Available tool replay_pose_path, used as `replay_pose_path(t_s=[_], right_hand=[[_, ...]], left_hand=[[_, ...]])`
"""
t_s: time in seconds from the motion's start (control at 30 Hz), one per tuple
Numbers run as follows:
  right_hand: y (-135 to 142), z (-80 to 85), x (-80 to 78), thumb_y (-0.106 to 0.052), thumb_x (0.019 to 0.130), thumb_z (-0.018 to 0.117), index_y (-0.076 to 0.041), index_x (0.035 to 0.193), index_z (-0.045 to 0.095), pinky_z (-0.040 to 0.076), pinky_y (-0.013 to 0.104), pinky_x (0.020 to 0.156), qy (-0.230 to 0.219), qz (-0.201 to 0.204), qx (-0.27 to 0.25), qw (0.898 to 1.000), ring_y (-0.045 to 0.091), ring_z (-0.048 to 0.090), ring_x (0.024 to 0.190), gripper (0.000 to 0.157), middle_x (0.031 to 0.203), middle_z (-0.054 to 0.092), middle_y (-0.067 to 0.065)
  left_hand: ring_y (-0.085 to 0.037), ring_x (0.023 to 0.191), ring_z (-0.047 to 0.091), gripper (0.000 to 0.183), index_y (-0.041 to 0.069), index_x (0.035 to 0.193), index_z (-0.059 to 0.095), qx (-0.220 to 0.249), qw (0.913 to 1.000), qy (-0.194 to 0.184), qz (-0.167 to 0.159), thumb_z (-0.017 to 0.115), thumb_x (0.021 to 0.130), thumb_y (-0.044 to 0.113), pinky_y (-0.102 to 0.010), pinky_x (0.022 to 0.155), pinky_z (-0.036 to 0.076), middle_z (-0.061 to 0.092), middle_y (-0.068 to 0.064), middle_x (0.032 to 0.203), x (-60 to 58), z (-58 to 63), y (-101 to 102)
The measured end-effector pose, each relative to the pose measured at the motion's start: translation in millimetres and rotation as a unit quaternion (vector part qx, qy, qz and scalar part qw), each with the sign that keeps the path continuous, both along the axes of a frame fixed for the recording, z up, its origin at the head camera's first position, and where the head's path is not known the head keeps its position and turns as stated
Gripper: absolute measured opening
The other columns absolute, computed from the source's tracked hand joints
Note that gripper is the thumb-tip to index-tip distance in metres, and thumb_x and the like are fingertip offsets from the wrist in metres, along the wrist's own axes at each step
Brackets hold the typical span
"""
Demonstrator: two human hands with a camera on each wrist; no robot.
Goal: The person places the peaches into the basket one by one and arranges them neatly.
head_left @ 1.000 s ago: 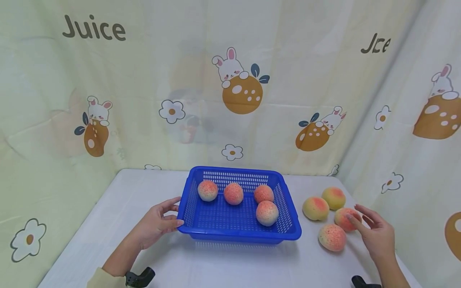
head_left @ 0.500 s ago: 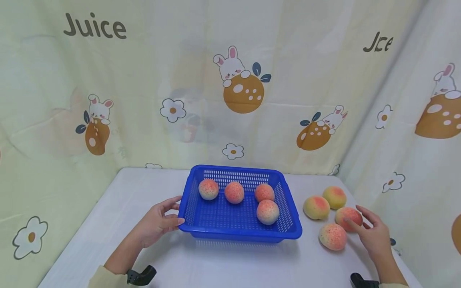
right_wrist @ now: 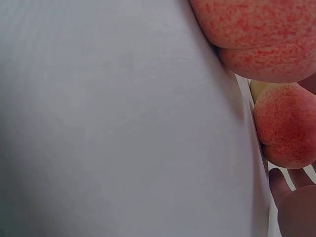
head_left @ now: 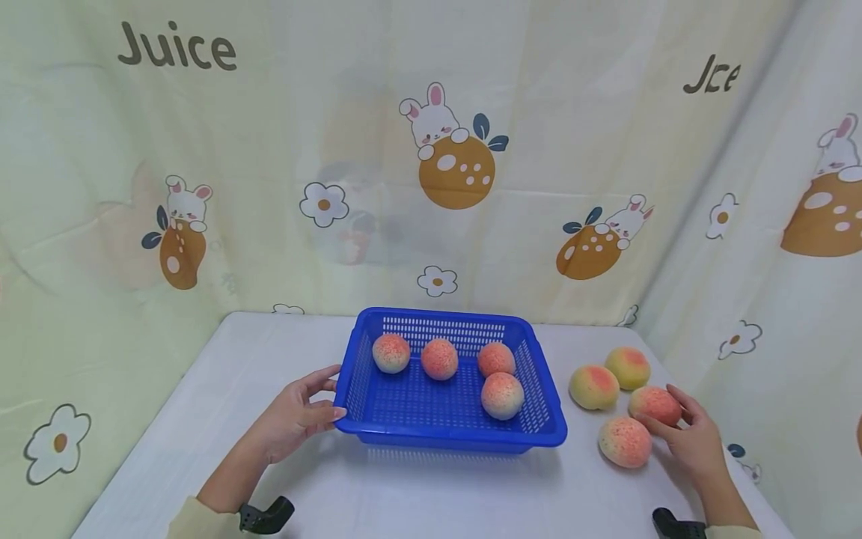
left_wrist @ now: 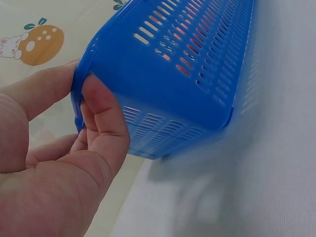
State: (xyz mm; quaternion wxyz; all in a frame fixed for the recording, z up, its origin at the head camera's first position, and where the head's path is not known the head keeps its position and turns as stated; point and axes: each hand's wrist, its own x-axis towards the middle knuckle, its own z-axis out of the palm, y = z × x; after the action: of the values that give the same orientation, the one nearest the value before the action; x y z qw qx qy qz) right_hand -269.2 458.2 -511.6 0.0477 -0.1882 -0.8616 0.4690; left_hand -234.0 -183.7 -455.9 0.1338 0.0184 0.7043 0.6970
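My left hand [head_left: 289,419] grips the left rim of a blue plastic basket [head_left: 444,440]; the left wrist view shows the thumb and fingers pinching the basket's rim [left_wrist: 85,64]. Over at the right, my right hand [head_left: 697,442] holds a red-speckled peach [head_left: 655,405] between thumb and fingers, low at the table. In the right wrist view that peach [right_wrist: 289,123] lies beyond a nearer one, with my fingers [right_wrist: 281,185] below it. The nearer pinkish peach [head_left: 625,442] sits just left of my thumb.
Several peaches lie inside the basket, including one [head_left: 501,395] at its right. Two yellower peaches [head_left: 593,387] rest behind the held one on the white table [head_left: 458,494]. A printed curtain [head_left: 350,135] hangs behind and along both sides.
My right hand has moved slightly left, and its thumb and fingers have closed in around the red-speckled peach. My left hand keeps its grip on the basket rim.
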Motion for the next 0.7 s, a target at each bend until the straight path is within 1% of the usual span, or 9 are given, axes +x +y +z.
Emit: replay_pose_path(t_s=[0.17,0.4,0.6,0.7], right_hand=[[3.4,-1.6,-3.2,-0.047,0.091,0.075,-0.022,0.166,0.007,0.029,0.069,0.117,-0.007,-0.001,-0.009,1.0,0.052,0.011,0.154,0.105,0.171,0.005,0.022],[7.2,-5.8,-6.3,-0.048,0.089,0.077,-0.02,0.166,0.009,0.032,0.068,0.116,-0.007,-0.008,-0.007,1.0,0.053,0.015,0.152,0.106,0.171,0.008,0.023],[7.6,-4.8,-5.3,-0.048,0.089,0.078,-0.02,0.166,0.011,0.032,0.068,0.116,-0.009,-0.018,-0.018,1.0,0.052,0.016,0.153,0.105,0.17,0.01,0.024],[7.6,-4.3,-3.8,-0.047,0.089,0.078,-0.02,0.166,0.012,0.032,0.068,0.116,-0.008,-0.022,-0.014,1.0,0.051,0.016,0.153,0.105,0.17,0.01,0.023]], left_hand=[[-0.021,0.099,0.066,0.082,0.013,0.16,0.034,0.003,1.0,-0.003,0.0,0.078,0.09,0.008,-0.031,0.088,0.061,0.047,-0.019,0.139,-0.6,0.3,0.1],[-0.021,0.099,0.066,0.08,0.013,0.159,0.035,0.01,0.9999,-0.004,-0.004,0.077,0.091,0.007,-0.031,0.087,0.062,0.047,-0.02,0.138,-2.4,-2.0,-1.5],[-0.02,0.099,0.065,0.079,0.013,0.159,0.034,0.015,0.9998,-0.003,-0.009,0.075,0.092,0.007,-0.031,0.088,0.062,0.046,-0.019,0.138,-2.3,-3.0,-2.1],[-0.02,0.099,0.065,0.079,0.012,0.16,0.033,0.017,0.9998,-0.002,-0.011,0.075,0.093,0.006,-0.03,0.087,0.062,0.046,-0.02,0.138,-2.2,-2.5,-2.1]])
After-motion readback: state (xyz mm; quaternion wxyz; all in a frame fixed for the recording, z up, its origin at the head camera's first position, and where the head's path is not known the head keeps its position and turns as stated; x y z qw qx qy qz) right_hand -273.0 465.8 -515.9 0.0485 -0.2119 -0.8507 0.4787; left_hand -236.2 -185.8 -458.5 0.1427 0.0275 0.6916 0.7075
